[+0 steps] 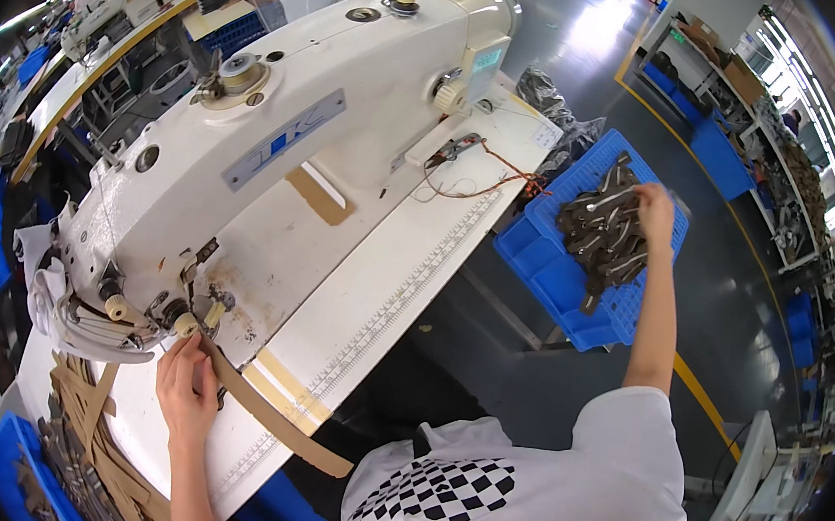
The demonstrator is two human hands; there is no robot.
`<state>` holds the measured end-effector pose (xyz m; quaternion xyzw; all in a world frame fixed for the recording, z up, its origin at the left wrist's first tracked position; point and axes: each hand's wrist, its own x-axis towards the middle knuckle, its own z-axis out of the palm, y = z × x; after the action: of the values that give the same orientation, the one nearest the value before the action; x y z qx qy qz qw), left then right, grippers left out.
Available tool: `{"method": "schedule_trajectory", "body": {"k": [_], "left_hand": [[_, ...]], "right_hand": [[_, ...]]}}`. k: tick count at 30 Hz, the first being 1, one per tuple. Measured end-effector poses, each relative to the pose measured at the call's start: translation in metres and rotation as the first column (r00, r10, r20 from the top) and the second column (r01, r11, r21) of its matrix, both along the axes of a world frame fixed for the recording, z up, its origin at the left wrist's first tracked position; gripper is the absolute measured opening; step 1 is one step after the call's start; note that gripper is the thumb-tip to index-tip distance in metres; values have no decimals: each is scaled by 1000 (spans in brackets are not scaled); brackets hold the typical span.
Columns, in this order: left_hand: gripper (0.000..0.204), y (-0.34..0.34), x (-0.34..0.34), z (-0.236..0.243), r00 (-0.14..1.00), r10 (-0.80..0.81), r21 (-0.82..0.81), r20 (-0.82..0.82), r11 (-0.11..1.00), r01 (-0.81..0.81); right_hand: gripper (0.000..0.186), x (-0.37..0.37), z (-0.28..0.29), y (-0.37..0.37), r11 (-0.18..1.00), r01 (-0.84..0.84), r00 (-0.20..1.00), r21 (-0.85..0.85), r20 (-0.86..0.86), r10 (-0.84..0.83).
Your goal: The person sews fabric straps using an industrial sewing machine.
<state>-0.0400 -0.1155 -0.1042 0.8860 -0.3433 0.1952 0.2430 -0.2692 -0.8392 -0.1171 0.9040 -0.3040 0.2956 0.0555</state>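
Note:
My left hand (189,389) is at the needle end of a large white sewing machine (281,117), fingers curled and pressed together at the end of a long brown strip (286,424). That strip runs from beside the presser foot across the white table and hangs past its front edge. My right arm stretches out to the right, to a blue crate (603,163). There my right hand (655,215) pinches at a brown strap piece with a shiny metal part (616,201), on top of a pile of similar pieces (600,243). My fingertips partly hide the gripped spot.
Several brown strips (90,420) lie left of my left hand, beside another blue crate (12,453). Small thread snips (456,149) with an orange-brown cord rest on the table's far part. A printed ruler scale (404,294) follows the table's front edge. Shelves (744,101) stand far right.

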Motion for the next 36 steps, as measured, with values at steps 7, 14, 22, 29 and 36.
{"method": "schedule_trajectory", "body": {"k": [7,14,22,29,36], "left_hand": [[35,-67,-47,52,834,-395,-417,-386,881,224],[46,-139,-70,4,82,-712,-696,-697,645,-316],[23,-77,-91,7,-154,-949,-476,-275,274,-836],[32,-66,-116,27,28,-687,-510,-726,511,-692],[28,-45,-136,33,125,-621,-509,-773,491,-707]], "right_hand": [[17,76,155,233,701,-688,715,-190,-5,700],[20,201,82,424,64,-957,-41,282,-353,935],[44,225,18,445,86,-950,47,300,-135,990],[49,226,35,451,57,-886,51,459,-26,998],[45,246,16,469,23,-980,4,198,-96,995]]}}
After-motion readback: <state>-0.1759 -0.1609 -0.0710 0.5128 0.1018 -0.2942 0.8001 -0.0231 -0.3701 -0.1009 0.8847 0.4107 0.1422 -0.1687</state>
